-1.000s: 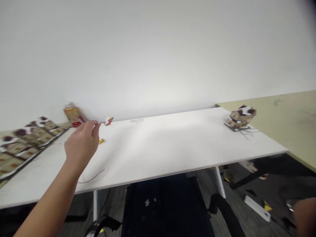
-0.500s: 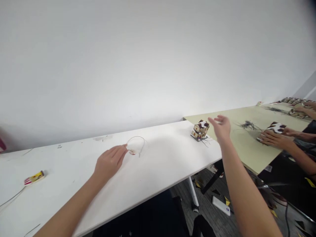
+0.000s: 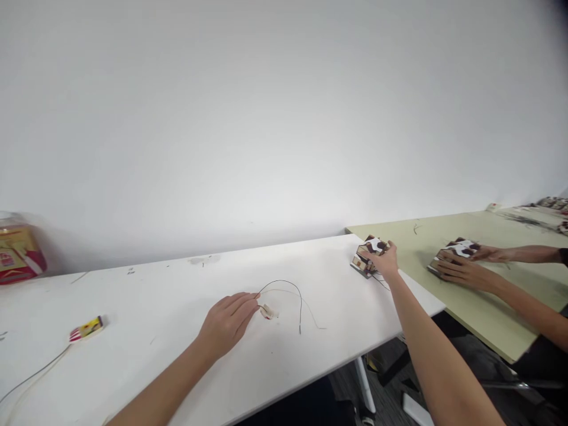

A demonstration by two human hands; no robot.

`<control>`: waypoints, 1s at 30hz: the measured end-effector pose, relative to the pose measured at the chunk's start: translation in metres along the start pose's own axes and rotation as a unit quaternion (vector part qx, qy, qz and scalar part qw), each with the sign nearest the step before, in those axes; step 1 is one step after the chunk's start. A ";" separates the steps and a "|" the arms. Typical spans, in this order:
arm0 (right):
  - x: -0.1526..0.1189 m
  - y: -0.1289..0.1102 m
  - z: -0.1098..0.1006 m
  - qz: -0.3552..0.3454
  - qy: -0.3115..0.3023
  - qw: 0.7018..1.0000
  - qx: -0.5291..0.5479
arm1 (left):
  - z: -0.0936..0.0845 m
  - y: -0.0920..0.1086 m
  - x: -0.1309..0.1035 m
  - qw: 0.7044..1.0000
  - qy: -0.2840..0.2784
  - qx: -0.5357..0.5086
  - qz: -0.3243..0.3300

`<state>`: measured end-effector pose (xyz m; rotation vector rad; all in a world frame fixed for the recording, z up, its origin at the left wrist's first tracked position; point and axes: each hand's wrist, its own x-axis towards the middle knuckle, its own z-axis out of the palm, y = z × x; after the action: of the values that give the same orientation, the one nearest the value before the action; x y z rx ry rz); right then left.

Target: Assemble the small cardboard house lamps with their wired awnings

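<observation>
My left hand (image 3: 231, 322) is closed in a pinch on a thin dark wire (image 3: 293, 285) that arcs out to the right over the white table (image 3: 284, 361). By its fingertips is a small white and red piece (image 3: 267, 312); whether it joins the wire I cannot tell. My right hand (image 3: 384, 260) reaches to the table's far right corner, thumb and fingers around a small model house (image 3: 362, 260) with brown and white roof parts. Thin wires (image 3: 380, 283) trail from under the house, which still rests on the tabletop.
A yellow and red piece with wires (image 3: 87, 329) lies at the left, a bottle of amber liquid (image 3: 18, 251) behind it by the wall. On the adjoining yellowish table (image 3: 421, 251), a co-worker's hands (image 3: 470, 272) hold another model house (image 3: 461, 248). More wires (image 3: 523, 219) lie beyond.
My right hand has gone from hovering beside the model house to gripping it. The view has swung slightly left. My left hand keeps its pinch on the wire.
</observation>
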<state>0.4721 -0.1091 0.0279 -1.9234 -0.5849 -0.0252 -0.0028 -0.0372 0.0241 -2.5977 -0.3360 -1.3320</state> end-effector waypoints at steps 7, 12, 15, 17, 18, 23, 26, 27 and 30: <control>-0.103 -0.071 0.068 -0.113 -0.156 0.981 -0.036 | -0.003 0.001 0.000 0.999 0.023 -0.033 0.011; -0.171 -0.137 0.082 -0.198 -0.262 0.935 0.131 | -0.007 -0.004 -0.001 0.998 0.047 -0.029 0.026; -0.196 -0.172 0.069 -0.244 -0.373 0.872 0.203 | -0.010 -0.007 -0.002 0.997 0.075 0.002 0.014; -0.212 -0.190 0.058 -0.266 -0.416 0.851 0.179 | -0.012 -0.009 -0.002 0.995 0.094 0.026 -0.005; -0.220 -0.198 0.052 -0.282 -0.424 0.848 0.150 | -0.013 -0.010 -0.003 0.994 0.098 0.035 -0.015; -0.244 -0.217 0.045 -0.416 -0.366 0.825 -0.110 | -0.015 -0.013 -0.003 0.994 0.089 0.057 -0.037; -0.246 -0.217 0.062 -0.481 -0.278 0.804 -0.211 | -0.016 -0.017 -0.002 0.993 0.084 0.073 -0.042; -0.246 -0.215 0.069 -0.505 -0.240 0.800 -0.217 | -0.017 -0.018 -0.002 0.993 0.080 0.079 -0.044; -0.247 -0.206 0.096 -0.581 -0.149 0.781 -0.176 | -0.019 -0.020 -0.002 0.994 0.043 0.089 -0.043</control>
<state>0.1474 -0.0574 0.0949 -1.6028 -2.0287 -0.6643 -0.0244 -0.0235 0.0354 -2.3979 -0.5320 -1.3692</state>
